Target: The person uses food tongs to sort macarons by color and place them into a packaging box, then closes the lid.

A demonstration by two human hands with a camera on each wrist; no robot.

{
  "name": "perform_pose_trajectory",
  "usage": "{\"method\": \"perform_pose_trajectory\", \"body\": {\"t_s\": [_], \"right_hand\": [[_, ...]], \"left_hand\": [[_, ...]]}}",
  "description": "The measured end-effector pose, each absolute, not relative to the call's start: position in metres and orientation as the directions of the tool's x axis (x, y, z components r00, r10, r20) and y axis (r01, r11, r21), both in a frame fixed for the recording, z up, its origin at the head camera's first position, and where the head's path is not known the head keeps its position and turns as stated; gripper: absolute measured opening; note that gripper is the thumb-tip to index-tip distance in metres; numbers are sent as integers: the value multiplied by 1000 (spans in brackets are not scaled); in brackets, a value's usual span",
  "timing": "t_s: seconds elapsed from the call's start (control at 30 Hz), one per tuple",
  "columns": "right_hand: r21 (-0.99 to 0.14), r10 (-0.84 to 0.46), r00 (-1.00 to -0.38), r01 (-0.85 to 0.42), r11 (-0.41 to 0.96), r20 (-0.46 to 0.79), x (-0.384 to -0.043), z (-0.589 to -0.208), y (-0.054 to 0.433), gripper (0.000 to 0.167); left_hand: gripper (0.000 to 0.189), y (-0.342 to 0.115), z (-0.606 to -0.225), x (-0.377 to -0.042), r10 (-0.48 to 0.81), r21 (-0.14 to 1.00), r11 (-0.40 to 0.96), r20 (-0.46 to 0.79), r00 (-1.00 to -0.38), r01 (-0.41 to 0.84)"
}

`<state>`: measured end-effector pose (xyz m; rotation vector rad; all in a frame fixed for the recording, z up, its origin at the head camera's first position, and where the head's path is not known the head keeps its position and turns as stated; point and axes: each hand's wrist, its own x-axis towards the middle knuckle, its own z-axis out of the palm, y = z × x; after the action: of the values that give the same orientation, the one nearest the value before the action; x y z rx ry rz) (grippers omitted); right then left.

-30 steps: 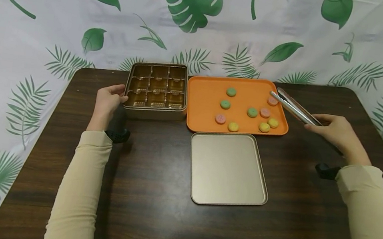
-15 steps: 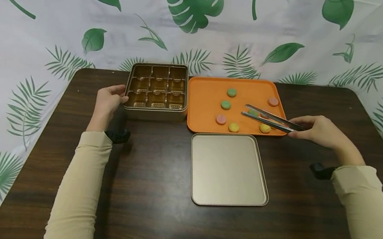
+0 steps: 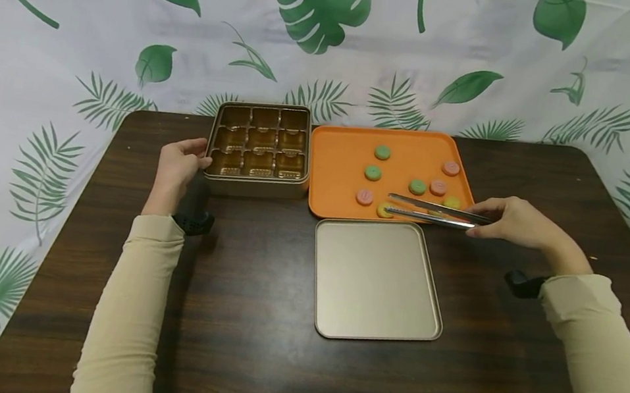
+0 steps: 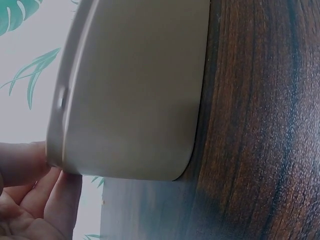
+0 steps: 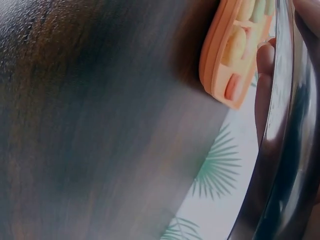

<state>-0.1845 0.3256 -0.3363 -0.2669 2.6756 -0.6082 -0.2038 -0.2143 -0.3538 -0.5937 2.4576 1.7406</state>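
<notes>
In the head view my left hand (image 3: 178, 168) holds the left side of a gold square tin (image 3: 256, 187). The left wrist view shows its thumb and fingers (image 4: 30, 162) at the rim of the tin's wall (image 4: 135, 90). A brown insert (image 3: 261, 138) divides the tin into several bare compartments. My right hand (image 3: 517, 224) grips metal tongs (image 3: 437, 220), reaching left over the front of an orange tray (image 3: 344, 154). The tongs' tips are apart, by a yellow macaron-like sweet (image 3: 383, 211); contact cannot be told. Green (image 3: 382, 152) and pink sweets (image 3: 365, 197) lie around.
A flat gold lid-like square (image 3: 378, 281) lies on the dark wooden table (image 3: 239, 319), just in front of the orange tray. The tin stands against the tray's left end. Behind the table hangs a white leaf-print cloth (image 3: 199, 75).
My right hand has brought the tongs down and left, from the tray's right edge to the front yellow sweet. My left hand and the tin have stayed put.
</notes>
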Motion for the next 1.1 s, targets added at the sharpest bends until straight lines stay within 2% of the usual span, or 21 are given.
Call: {"method": "perform_pose_trajectory", "body": {"t_s": [0.37, 0.67, 1.1], "right_hand": [[-455, -288, -909, -129, 881, -300, -188, -343, 323, 51], [-440, -252, -929, -113, 891, -271, -192, -345, 324, 53], [-450, -224, -954, -114, 886, -200, -195, -345, 320, 42]], "left_hand": [[51, -213, -353, -204, -266, 892, 288, -276, -924, -349], [52, -213, -355, -207, -276, 892, 295, -264, -924, -343], [51, -213, -355, -207, -292, 883, 302, -272, -917, -358]]}}
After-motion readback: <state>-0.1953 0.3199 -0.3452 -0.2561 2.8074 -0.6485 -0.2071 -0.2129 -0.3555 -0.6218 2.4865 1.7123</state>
